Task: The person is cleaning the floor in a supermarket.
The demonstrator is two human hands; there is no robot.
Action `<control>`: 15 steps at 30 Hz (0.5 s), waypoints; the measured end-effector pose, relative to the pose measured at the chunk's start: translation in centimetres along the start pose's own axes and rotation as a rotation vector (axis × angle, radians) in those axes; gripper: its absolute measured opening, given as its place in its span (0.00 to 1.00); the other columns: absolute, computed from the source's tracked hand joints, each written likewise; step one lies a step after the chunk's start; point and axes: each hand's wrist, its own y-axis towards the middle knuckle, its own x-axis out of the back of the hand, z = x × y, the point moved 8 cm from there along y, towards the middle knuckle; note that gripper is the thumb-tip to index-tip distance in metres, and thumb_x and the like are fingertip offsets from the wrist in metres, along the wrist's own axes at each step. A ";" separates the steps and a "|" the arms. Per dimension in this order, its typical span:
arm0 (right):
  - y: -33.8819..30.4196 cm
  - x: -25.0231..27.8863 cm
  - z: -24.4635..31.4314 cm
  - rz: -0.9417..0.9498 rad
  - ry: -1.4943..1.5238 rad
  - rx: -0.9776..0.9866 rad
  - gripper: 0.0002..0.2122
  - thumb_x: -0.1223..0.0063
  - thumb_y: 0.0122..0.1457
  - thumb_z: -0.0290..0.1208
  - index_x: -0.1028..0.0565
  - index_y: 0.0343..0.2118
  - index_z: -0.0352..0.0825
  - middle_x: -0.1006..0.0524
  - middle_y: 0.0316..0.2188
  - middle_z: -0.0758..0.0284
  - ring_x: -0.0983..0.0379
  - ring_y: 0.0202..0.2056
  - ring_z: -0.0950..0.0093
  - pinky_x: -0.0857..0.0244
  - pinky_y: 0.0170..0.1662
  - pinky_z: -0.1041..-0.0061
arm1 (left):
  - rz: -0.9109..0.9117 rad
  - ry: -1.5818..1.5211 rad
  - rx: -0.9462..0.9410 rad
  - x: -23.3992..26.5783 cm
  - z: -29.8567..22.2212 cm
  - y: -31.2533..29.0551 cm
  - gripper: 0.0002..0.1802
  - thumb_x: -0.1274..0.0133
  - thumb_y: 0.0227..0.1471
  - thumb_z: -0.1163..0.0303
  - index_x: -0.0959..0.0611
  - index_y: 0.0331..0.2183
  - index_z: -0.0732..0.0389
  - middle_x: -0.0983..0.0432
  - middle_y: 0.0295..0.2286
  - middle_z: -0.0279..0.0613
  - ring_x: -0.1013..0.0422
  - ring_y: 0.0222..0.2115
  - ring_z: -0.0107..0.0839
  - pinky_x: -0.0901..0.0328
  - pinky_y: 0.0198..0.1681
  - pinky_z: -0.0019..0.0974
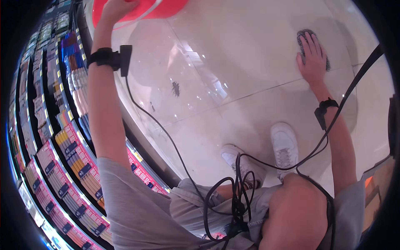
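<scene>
My right hand lies with its fingers stretched over a dark grey speckled scrubbing pad, pressing it to the floor at the right. The pad shows past the fingertips and beside the palm. At the upper left my left hand is at a red bucket, its fingers curled over the red plastic and partly cut off by the picture's top edge. The bucket's pale handle runs beside the hand. Between the hands, the light tiled floor looks wet and glossy.
A dark smudge marks the floor at left of centre. Shelves of packaged goods line the left side. My white shoes stand below the wet area. A black cable loops over my legs and up to both wrist straps. Cardboard boxes are at the lower right.
</scene>
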 end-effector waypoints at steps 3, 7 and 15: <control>0.1 0.0 0.2 0.001 -0.017 0.007 0.25 0.51 0.54 0.35 0.33 0.58 0.41 0.36 0.61 0.67 0.43 0.63 0.69 0.51 0.62 0.62 | -0.031 -0.170 0.048 0.7 -1.0 -2.8 0.20 0.39 0.34 0.59 0.21 0.21 0.69 0.23 0.19 0.57 0.23 0.24 0.50 0.29 0.28 0.48; 0.2 0.1 -0.1 0.044 -0.049 0.001 0.25 0.51 0.56 0.34 0.35 0.59 0.39 0.37 0.62 0.66 0.46 0.64 0.68 0.52 0.63 0.62 | 0.001 -0.359 -0.037 0.3 -2.8 -5.0 0.16 0.38 0.40 0.64 0.17 0.30 0.67 0.21 0.24 0.54 0.22 0.27 0.46 0.30 0.31 0.44; 0.2 1.0 0.4 0.069 -0.038 0.022 0.25 0.51 0.56 0.32 0.35 0.59 0.36 0.37 0.61 0.64 0.46 0.64 0.66 0.53 0.63 0.60 | -0.031 -0.235 -0.053 -0.4 -3.4 -6.4 0.24 0.39 0.44 0.53 0.16 0.36 0.65 0.21 0.28 0.59 0.24 0.33 0.54 0.30 0.37 0.48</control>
